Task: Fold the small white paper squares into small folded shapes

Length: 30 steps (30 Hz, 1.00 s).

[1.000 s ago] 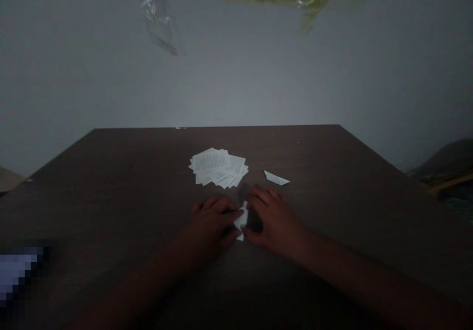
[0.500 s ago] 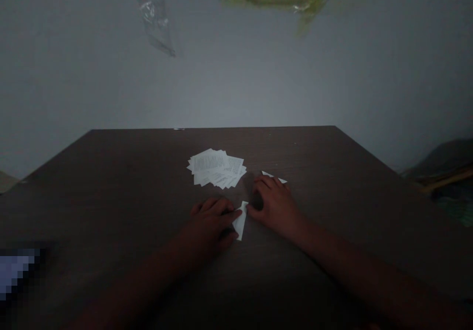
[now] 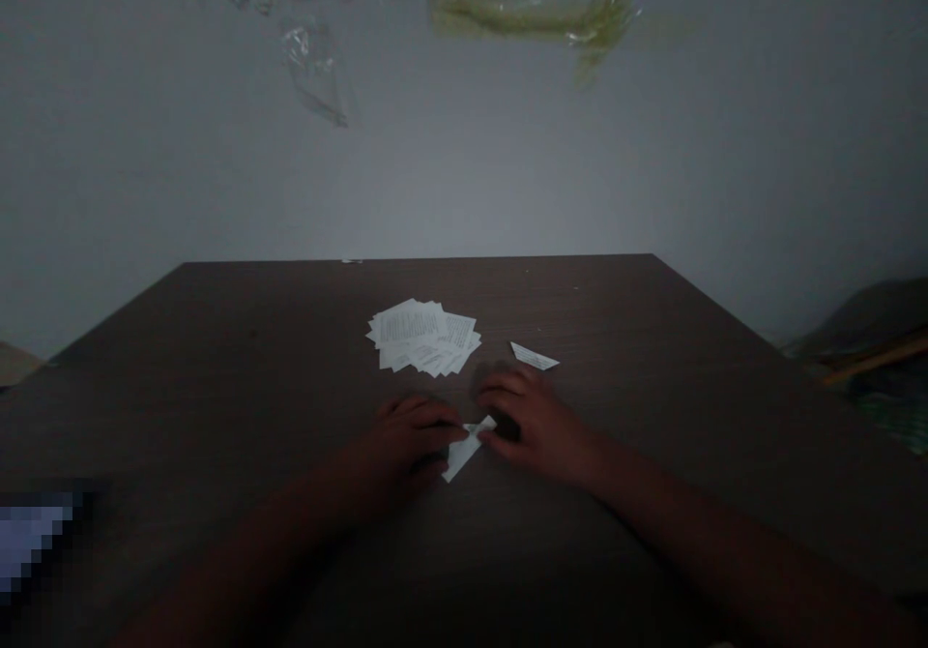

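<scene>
A small folded piece of white paper [image 3: 464, 452] lies slanted on the table between my two hands. My left hand [image 3: 417, 440] has its index fingertip on the paper's upper part, with the thumb by its lower left end. At the paper's upper right corner, my right hand [image 3: 533, 426] holds on with its thumb, the fingers curved over and slightly blurred. Just beyond my right hand lies a folded strip of printed paper [image 3: 535, 356]. Farther off, to the left, several printed paper sheets [image 3: 420, 334] overlap in a fanned pile.
The dark brown table [image 3: 253, 358] reaches back to a grey wall [image 3: 493, 164]. Yellowish tape [image 3: 522, 17] and clear tape [image 3: 315, 63] stick to the wall. A pixelated patch [image 3: 33, 537] covers something at the left edge. Dark items [image 3: 884, 338] stand beyond the table's right side.
The folded paper has turned clockwise, its lower end now farther left. My right hand has shifted slightly toward me and left, uncovering the folded strip behind it.
</scene>
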{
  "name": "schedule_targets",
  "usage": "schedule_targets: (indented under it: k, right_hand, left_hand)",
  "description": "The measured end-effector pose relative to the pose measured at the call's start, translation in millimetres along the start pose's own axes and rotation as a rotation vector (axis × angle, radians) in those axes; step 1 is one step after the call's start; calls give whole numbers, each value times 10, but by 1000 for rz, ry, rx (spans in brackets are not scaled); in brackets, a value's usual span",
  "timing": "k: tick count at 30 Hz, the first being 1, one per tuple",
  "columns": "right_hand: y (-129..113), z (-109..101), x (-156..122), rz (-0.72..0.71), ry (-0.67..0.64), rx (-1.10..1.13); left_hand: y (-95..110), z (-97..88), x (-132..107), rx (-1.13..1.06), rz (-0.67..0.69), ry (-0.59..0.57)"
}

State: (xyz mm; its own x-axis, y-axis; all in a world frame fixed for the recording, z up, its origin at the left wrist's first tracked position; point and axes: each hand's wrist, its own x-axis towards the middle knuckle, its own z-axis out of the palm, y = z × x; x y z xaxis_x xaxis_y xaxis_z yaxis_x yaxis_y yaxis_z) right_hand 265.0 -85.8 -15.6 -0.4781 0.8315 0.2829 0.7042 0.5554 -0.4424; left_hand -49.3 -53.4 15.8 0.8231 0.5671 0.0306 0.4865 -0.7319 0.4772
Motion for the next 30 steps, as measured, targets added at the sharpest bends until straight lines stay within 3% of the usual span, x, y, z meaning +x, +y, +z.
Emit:
schedule_targets:
  k: [4,11,20,30]
  right_hand:
    - [-54,2,-31,-43,-64,27]
    - [-39,104,-55,14,-30,108]
    - [-41,127,-44,93,-22,177]
    - [-39,135,-59,57,21,189]
  left_hand:
    - [7,-4,10,-3,-25,1]
    - [24,-44,-37,-15,-61,55]
    - [37,144,32,-60,-118,58]
    - [28,181,17,-138,-94,107]
